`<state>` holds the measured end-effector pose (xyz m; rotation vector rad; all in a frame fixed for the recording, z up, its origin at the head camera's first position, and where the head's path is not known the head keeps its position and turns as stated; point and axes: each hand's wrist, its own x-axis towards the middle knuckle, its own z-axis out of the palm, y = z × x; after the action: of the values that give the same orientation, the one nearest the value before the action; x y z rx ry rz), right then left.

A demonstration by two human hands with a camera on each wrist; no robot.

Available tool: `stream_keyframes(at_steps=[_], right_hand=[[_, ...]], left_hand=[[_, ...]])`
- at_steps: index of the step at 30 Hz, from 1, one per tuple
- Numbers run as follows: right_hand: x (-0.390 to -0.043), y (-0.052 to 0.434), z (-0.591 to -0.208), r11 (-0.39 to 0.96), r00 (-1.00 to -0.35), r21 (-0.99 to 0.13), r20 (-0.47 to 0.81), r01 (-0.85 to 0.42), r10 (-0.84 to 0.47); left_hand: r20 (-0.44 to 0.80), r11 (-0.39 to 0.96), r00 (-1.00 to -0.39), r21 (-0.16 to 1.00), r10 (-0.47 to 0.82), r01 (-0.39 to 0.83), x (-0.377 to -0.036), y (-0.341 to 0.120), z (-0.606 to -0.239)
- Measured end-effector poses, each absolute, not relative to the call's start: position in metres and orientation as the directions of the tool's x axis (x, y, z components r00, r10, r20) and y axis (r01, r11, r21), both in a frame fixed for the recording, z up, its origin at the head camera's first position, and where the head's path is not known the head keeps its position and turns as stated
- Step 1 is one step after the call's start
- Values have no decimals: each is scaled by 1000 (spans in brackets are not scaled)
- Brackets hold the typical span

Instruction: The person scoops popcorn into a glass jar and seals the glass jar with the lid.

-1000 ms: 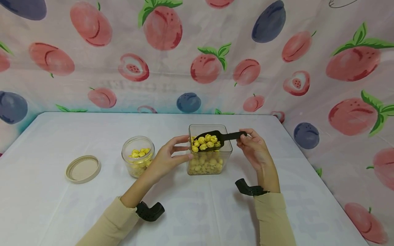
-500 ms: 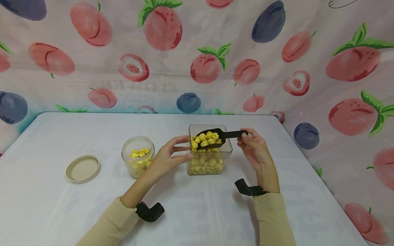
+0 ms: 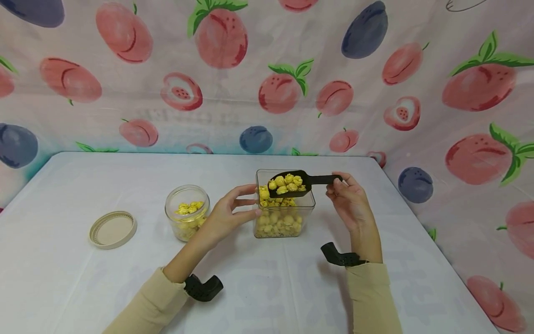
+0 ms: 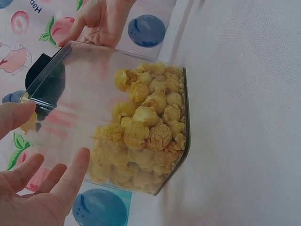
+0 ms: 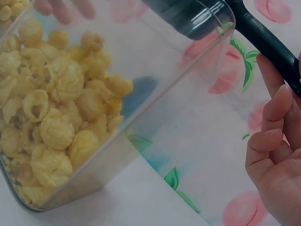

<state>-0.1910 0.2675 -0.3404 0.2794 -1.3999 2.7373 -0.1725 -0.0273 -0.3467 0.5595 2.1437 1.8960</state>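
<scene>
A black scoop loaded with yellow popcorn is held nearly level over the mouth of a clear square container. My right hand pinches the end of its handle, thumb and fingertips together. Round yellow popcorn fills the lower part of that container, which stands upright. Against the container's left side rests my left hand, fingers spread and fairly straight. Through the clear wall in the right wrist view, the scoop's bowl shows near the rim.
A round clear jar, without its lid and partly filled with popcorn, stands left of the left hand. Farther left lies a beige round lid on the white-covered table. A fruit-print cloth hangs behind and along the right.
The right hand has raised the loaded scoop slightly and drawn it to the right, uncovering more popcorn beneath. The left hand stays against the container.
</scene>
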Motion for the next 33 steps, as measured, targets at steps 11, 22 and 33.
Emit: stream_keyframes(at_steps=[11,22,33], right_hand=[[-190,270,-337,-582,-987,-802,159,-133,6],[-188,268,-331,-595,-988,-793,150,-133,20],[-185,259,-322,-597,-989,-791,149,-133,22]], left_hand=[[83,88,-903,987,421,132,-172,-27,-347],[77,101,-906,986,415,130,-171,-27,-346],[83,93,-907,987,413,132,-171,-27,-348]])
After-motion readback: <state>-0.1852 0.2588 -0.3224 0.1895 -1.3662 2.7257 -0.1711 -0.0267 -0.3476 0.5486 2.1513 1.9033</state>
